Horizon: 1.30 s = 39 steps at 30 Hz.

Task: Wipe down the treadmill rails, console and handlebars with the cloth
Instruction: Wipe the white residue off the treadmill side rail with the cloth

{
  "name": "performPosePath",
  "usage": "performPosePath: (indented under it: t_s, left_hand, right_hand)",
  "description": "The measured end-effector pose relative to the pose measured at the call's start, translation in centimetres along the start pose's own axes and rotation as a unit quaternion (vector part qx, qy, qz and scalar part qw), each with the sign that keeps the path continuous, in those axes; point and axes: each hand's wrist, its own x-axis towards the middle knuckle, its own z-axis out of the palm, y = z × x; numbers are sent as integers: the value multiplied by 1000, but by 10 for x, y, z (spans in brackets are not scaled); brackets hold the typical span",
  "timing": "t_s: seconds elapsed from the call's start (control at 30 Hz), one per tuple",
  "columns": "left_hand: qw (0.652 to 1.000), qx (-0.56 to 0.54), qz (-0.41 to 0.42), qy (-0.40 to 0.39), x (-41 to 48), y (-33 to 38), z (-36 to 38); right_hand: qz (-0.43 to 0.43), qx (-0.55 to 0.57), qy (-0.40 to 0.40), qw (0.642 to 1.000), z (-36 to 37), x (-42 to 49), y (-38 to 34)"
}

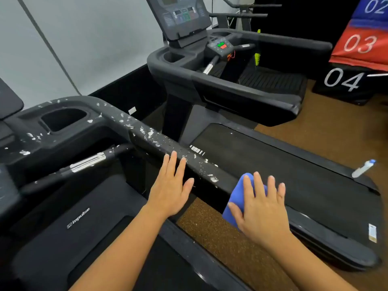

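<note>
A black treadmill handrail (159,141) runs diagonally from upper left to lower right, flecked with white specks and smears. My right hand (262,204) presses a blue cloth (237,204) flat against the rail's near end, fingers spread over it. My left hand (172,185) hovers open beside the rail's inner side, fingertips at its edge, holding nothing. The console tray with a cup holder (63,120) sits at the left, also spattered. A handlebar with a silver grip sensor (88,163) slants below it.
A second treadmill (226,87) stands to the right with its console (184,13) and belt (294,173). A white spray bottle with a blue cap (363,168) lies on its far side rail. Numbered boxes (357,59) are stacked at upper right. Brown floor shows between the machines.
</note>
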Motion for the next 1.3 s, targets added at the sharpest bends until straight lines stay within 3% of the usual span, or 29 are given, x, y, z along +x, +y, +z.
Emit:
performPosePath:
  t_s: [0.1,0.23,0.47,0.53,0.67,0.9,1.0,1.13,1.3]
  left_hand:
    - [1000,7,-13,2,3,0,3]
    - [1000,25,-16,-4,2,-2,13]
    - [996,92,-7,8,1,-5,9]
    - [995,102,-11,3,2,-5,10]
    - [995,99,-25,-6,2,-3,9]
    - [995,82,-50,3,7,4,7]
    - [996,71,-52,11,10,8,9]
    - [994,89,-57,8,11,11,14]
    - [993,100,-66,24,12,10,21]
  right_hand:
    - [9,-5,-47,999,4,-2,2]
    - [-17,0,-47,999,6,8,-4]
    - [-212,-24,9,977,18,10,16]
    - [-178,-9,15,984,17,9,24]
    - [-88,-4,-53,995,6,29,-3]
    - [-243,-35,-33,969,6,36,4]
    - [-224,-8,-2,974,11,25,25]
    - [-158,0,-33,987,12,42,-1]
    - [-286,-17,13,958,15,41,-1]
